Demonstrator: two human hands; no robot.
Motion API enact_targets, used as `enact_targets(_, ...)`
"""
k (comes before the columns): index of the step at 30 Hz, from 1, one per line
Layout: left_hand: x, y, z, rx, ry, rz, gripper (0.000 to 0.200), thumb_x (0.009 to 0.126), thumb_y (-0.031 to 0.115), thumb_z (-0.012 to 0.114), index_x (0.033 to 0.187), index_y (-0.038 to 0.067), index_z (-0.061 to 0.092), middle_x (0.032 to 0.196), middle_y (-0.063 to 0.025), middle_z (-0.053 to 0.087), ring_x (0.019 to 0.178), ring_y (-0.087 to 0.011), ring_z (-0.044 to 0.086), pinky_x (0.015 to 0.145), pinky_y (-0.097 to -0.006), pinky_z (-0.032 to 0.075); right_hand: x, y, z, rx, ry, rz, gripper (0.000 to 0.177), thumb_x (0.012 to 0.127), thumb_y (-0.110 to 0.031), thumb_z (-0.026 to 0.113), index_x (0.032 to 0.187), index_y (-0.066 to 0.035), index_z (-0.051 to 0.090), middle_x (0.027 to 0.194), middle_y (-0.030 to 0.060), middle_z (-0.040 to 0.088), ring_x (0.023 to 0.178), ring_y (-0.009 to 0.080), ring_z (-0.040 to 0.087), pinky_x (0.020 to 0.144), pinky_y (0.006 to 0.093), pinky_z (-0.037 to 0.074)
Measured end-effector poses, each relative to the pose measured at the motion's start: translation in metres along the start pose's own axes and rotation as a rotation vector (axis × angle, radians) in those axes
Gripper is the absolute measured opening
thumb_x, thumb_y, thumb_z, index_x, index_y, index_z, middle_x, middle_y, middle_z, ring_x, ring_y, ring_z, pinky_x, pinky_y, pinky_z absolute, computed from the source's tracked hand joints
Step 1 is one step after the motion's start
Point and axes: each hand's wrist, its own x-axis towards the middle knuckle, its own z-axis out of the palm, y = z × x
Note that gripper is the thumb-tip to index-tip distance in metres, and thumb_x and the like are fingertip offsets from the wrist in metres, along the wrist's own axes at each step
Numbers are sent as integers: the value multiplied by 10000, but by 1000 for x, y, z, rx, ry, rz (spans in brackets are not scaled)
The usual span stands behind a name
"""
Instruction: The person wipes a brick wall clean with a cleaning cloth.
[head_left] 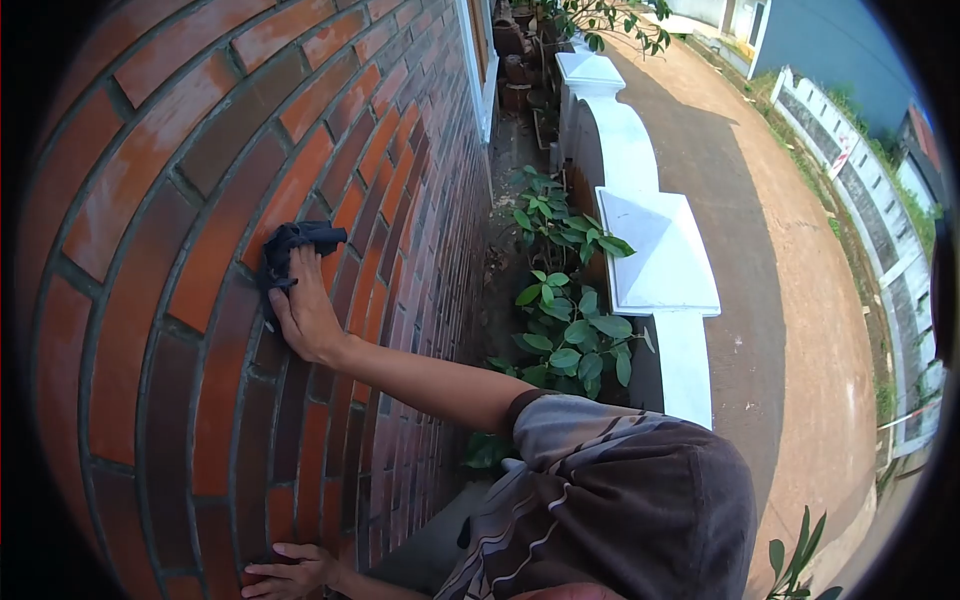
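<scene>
My right hand [312,318] presses a crumpled dark cloth [285,250] against the brick wall [215,250]. Its fingers lie over the cloth, with part of the fabric bunched above the fingertips. Lower down, at the bottom edge of the view, my left hand [290,574] rests on the same wall with its fingers spread and nothing visible in it. The wall has orange-red and dark brown bricks, with recessed grey joints and pale smears on some upper-left bricks.
Leafy green plants [575,335] grow in a narrow strip beside the wall. A low white fence wall with pointed pillar caps [660,250] bounds it. Beyond lies a paved road [800,330]. A white window frame [480,75] stands farther along the wall.
</scene>
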Motion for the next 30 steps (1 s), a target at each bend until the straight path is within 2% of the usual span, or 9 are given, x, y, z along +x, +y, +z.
enact_targets(4, 2, 2, 1, 0, 16, 4, 646, 993, 430, 402, 1516, 68, 292, 1577, -281, 87, 1446, -500, 64, 1126, -636, 50, -59, -4, -9, 14, -154, -71, 712, 946, -190, 493, 1464, 121, 116, 1505, 366, 128, 1431, 503, 78, 1182, 543, 58)
enact_targets(7, -1, 3, 1, -2, 12, -6, 647, 991, 430, 406, 1512, 61, 300, 1579, -276, 87, 1450, -491, 60, 1128, -632, 46, -93, 3, -18, -158, -559, 79, 735, 927, -201, 521, 1462, 115, 127, 1495, 361, 153, 1421, 512, 102, 1178, 561, 53)
enact_targets(10, -1, 3, 1, 8, 6, -1, 651, 991, 430, 409, 1512, 56, 299, 1581, -270, 84, 1452, -487, 57, 1128, -629, 45, -70, 12, -13, -117, -245, -129, 735, 929, -210, 514, 1462, 108, 121, 1485, 359, 171, 1416, 514, 112, 1172, 579, 46)
enact_targets(11, -1, 3, 1, 8, -1, -1, 652, 990, 431, 410, 1512, 56, 299, 1582, -270, 83, 1453, -486, 56, 1127, -629, 45, -53, 10, -13, -87, -271, -54, 729, 946, -220, 484, 1467, 103, 90, 1492, 360, 159, 1423, 508, 94, 1169, 580, 32)
enact_targets(13, -3, 2, 0, 15, -10, -10, 655, 988, 432, 412, 1512, 56, 298, 1583, -269, 81, 1453, -485, 55, 1127, -629, 45, -20, 13, -7, 31, -69, -59, 703, 930, -201, 496, 1441, 131, 145, 1486, 361, 180, 1423, 498, 105, 1169, 588, 7)
enact_targets(16, -3, 2, 2, 6, 1, -9, 657, 988, 432, 412, 1513, 55, 297, 1583, -268, 79, 1454, -483, 54, 1125, -631, 45, 1, 7, -2, -23, 12, 51, 652, 968, -203, 447, 1444, 129, 151, 1496, 365, 153, 1422, 507, 91, 1174, 560, 41)
enact_targets(17, -2, 3, 1, 11, -7, -7, 656, 988, 430, 413, 1513, 55, 297, 1582, -270, 78, 1454, -485, 53, 1125, -631, 44, -1, 10, -1, -23, 40, 3, 631, 983, -213, 429, 1440, 132, 164, 1481, 369, 177, 1414, 512, 109, 1172, 561, 66)
enact_targets(26, 0, 2, 1, -2, 1, -3, 660, 989, 434, 416, 1512, 51, 294, 1569, -300, 84, 1441, -513, 63, 1120, -646, 52, -39, 17, -16, -15, -215, -6, 686, 966, -225, 470, 1427, 169, 150, 1444, 395, 212, 1378, 542, 178, 1157, 559, 142)
enact_targets(30, -1, 0, 1, -10, -2, -14, 664, 987, 446, 409, 1513, 58, 293, 1566, -303, 96, 1437, -521, 68, 1117, -653, 56, 18, 25, -12, -42, -57, -121, 647, 983, -214, 436, 1455, 117, 141, 1469, 364, 213, 1408, 510, 154, 1168, 532, 123)
